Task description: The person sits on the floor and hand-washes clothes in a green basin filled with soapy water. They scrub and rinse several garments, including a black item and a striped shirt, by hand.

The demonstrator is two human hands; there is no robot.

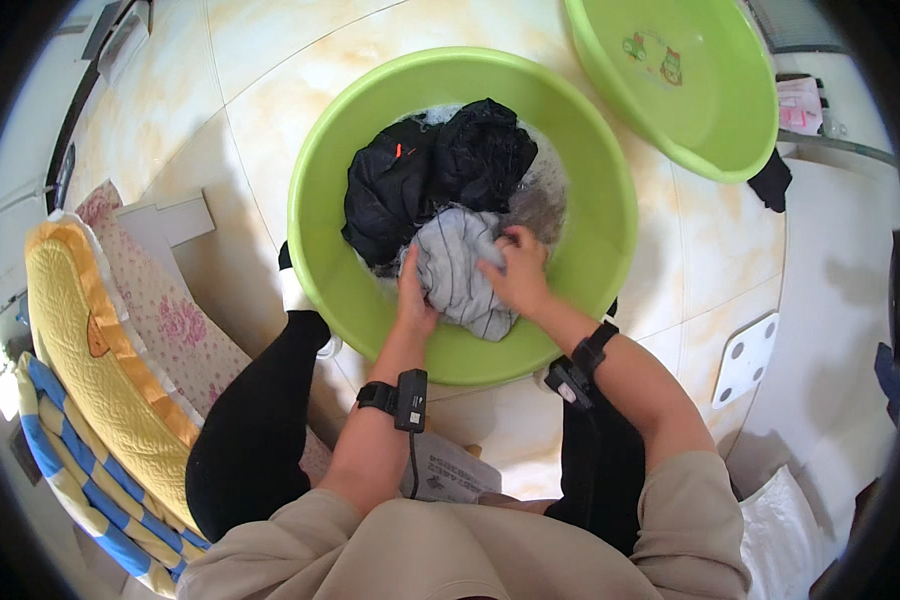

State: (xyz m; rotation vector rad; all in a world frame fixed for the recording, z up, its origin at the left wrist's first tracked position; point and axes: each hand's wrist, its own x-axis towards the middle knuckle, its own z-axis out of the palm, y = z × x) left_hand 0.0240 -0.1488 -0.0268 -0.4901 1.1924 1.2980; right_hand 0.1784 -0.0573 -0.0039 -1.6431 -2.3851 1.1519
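Note:
A wet grey garment with dark stripes (458, 262) is bunched up at the near side of a large round green basin (595, 290). My left hand (413, 292) grips its left edge, thumb along the cloth. My right hand (520, 272) is closed on its right side with bent fingers; part of its grip is hidden. Just beyond lie black clothes (390, 180), wet and crumpled, one with a small orange-red mark. Soapy water (545, 190) with foam shows around them.
A second green basin (690, 110) stands tilted at the far right. Bedding with a yellow quilted edge (100, 330) lies at the left. A white bathroom scale (746, 360) is on the tiled floor (260, 60) at the right. My black-clad legs flank the basin.

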